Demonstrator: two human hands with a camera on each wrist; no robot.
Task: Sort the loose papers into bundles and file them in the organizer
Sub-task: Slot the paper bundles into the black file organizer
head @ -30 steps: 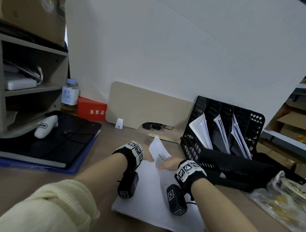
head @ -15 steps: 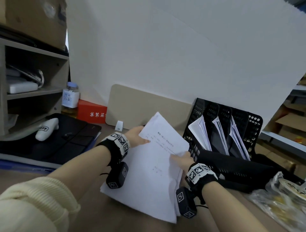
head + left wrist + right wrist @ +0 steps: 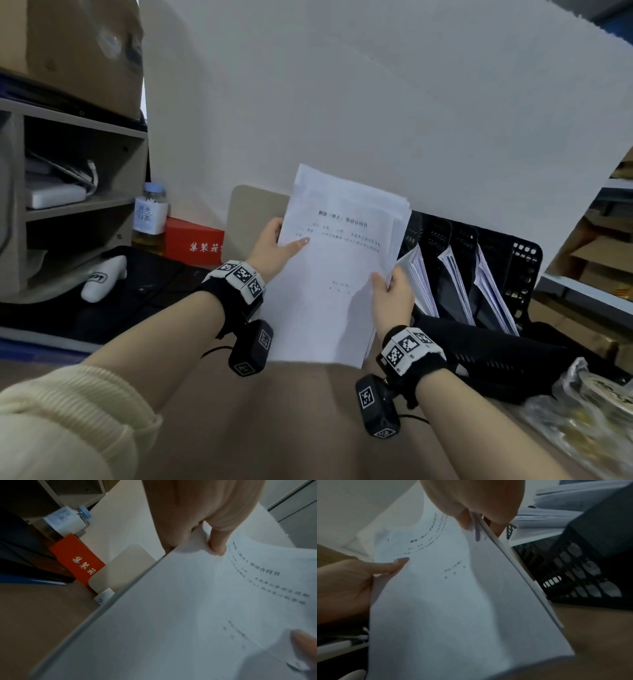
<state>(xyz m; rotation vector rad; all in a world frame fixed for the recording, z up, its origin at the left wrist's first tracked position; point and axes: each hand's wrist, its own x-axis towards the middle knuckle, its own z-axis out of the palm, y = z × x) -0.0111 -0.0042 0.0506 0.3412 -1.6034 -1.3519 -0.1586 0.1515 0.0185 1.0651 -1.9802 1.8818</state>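
- You are at a brown counter set against a white wall, with a shelf unit on the left and a beige board leaning at the back.
- The black mesh organizer stands on the counter at your right. Three of its upright slots each hold a bundle of white sheets, leaning back; you cannot read them from here.
- Beside the shelf unit stand a clear jar with a blue lid and a red box. A white device lies on a black folder.
- You hold the stack of papers upright off the counter, just left of the organizer, printed side toward you.
- Your left hand has its grip on the stack's left edge near the top, thumb across the front page and fingers behind.
- Your right hand pinches the right edge lower down, thumb in front; a few sheets fan out there.
- So the stack sits between both grips, its bottom edge hanging free above the counter.
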